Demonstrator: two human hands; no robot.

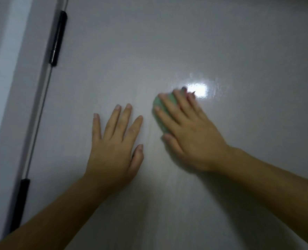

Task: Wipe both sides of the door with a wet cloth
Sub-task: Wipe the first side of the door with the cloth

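1. I count two bare hands in my head view, both laid on one door [167, 42], a pale grey-white panel that fills nearly the whole view.
2. The left hand [113, 150] lies flat against the door. Its fingers [126, 116] are straight and spread, the thumb is out to the side, and it holds nothing.
3. The right hand [189, 134] sits just beside it, to the right and slightly higher. A narrow band of bare door separates the two.
4. There is one cloth [159, 109], green, pinned between the right hand and the door. That hand's fingers lie straight across it, pressing it flat rather than curling round it.
5. Only the cloth's left edge shows, peeking out between and beside the fingers. The rest is hidden under the hand, which looks slightly blurred.
6. One bright patch of reflected light [198, 90] sits on the door just beyond the right fingertips, and the surface around it looks glossy and rippled.
7. I count two black hinges, both well to the left of the left hand's fingers. One [58, 38] is high above them and the other [20, 204] is lower, level with the forearm.
8. A thin grey strip [41, 112] runs between the two hinges.
9. The door frame [8, 87] stands further left again.
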